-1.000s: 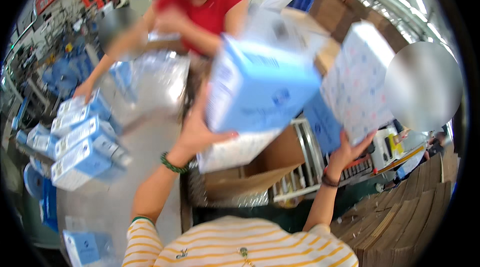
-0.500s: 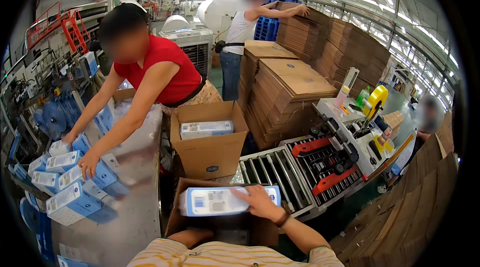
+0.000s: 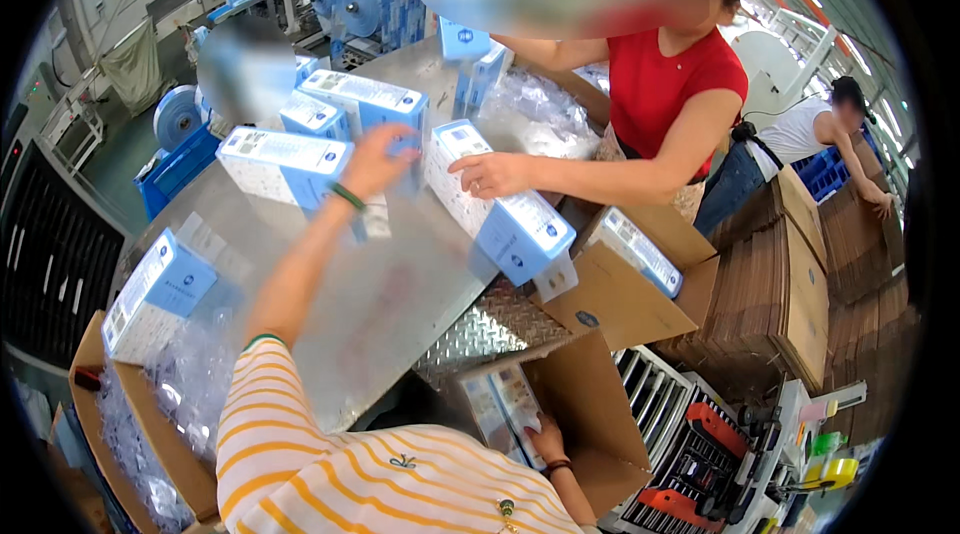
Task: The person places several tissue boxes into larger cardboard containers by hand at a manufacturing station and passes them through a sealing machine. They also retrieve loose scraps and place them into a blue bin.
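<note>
Overhead, left hand (image 3: 378, 159) (blurred) on glossy rectangular pack (image 3: 365, 102)

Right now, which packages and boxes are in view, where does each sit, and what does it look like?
Blue-and-white pack: on the steel table, by the left hand.
Same kind of pack: under the co-worker's hand, overhanging the table edge.
Pack: table's near-left corner.
Brown carton: open, the right hand pressing packs inside.
Second carton: beyond, one pack inside.
</note>
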`<state>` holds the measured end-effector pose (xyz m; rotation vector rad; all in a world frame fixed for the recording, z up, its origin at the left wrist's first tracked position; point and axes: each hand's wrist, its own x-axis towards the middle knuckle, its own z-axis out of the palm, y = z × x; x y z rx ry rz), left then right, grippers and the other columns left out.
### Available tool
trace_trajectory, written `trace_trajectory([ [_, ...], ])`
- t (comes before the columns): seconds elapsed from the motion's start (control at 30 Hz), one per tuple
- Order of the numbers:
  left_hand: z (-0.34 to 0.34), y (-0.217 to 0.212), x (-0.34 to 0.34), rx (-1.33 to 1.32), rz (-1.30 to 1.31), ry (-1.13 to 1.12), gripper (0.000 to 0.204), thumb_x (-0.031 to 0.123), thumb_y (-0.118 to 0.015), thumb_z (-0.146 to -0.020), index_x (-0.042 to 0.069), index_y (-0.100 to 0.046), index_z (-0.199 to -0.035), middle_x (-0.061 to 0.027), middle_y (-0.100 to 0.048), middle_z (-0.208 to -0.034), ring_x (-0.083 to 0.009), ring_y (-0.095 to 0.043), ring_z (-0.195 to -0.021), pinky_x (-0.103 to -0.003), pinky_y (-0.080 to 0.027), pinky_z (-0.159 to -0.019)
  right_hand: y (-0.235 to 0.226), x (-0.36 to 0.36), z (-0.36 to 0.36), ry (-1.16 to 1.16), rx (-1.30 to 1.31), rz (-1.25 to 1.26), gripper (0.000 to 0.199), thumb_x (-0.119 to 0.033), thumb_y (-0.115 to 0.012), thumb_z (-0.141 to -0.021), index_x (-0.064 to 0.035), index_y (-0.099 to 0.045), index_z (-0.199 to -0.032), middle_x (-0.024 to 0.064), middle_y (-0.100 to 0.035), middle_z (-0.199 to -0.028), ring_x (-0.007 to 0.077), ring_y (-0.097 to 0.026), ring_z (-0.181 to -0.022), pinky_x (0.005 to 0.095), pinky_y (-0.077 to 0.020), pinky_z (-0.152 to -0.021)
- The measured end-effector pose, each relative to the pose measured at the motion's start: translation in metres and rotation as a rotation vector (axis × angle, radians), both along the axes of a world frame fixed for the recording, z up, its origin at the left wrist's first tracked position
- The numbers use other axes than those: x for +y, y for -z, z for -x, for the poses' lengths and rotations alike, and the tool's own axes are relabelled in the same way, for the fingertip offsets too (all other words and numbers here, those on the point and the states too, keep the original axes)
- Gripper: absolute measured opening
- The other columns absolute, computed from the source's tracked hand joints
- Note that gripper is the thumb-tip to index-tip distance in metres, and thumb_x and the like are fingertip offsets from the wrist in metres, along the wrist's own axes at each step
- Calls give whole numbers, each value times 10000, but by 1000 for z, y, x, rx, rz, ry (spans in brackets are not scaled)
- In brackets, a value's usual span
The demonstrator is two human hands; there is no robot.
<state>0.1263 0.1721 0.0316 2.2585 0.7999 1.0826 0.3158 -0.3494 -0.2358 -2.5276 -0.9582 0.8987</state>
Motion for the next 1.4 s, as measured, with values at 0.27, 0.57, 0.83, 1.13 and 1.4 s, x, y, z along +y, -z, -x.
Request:
trace_trajectory([
  [0.27, 86, 59, 136, 1266, -24, -58, 728, 241, -556, -707, 191, -258, -1370, -176, -461, -1231, -341, -418, -1150, -484, -298, -979, -148, 74, -10, -8, -144, -471, 264, -125, -623, -788, 4, -599, -1018, 164, -638, -856, 264, -627, -748, 313, -493, -673],
  [0.57, -43, 30, 61, 332, 336, 675, 684, 89, -566, -692, 128, -333, -1334, -167, -444, -1273, -304, -445, -1137, -364, -350, -966, -276, 326, 80, -559, -522, -826, 552, -237, -678, -716, -71, -483, -1205, 168, -462, -1233, 315, -429, -1136, 576, -215, -985],
  [0.83, 101, 48, 219, 1140, 25, -293, 819, 359, -605, -670, 198, -239, -1385, -164, -172, -1441, -324, -183, -1325, -460, -194, -1061, -215, 398, 56, -761, -704, -547, 604, -253, -702, -652, -114, -489, -1200, 129, -466, -1204, 248, -439, -1135, 630, -126, -998],
  [1.13, 1, 41, 153, 864, -184, -163, 799, 495, -733, -564, 126, -458, -1217, -173, -513, -1161, -329, -478, -1088, -475, -364, -880, -219, 433, 45, -786, -538, -530, 791, -205, -725, -575, -160, -413, -1300, 122, -489, -897, 283, -465, -889, 400, -331, -847],
  [1.4, 64, 52, 102, 591, -384, -215, 883, 231, -819, -463, 104, -423, -1242, -156, -564, -1014, -349, -520, -935, -431, -420, -780, -275, 207, 2, -262, -961, -957, 665, 27, -572, -533, -147, -530, -1173, 163, -489, -1052, 352, -475, -978, 492, -340, -887],
])
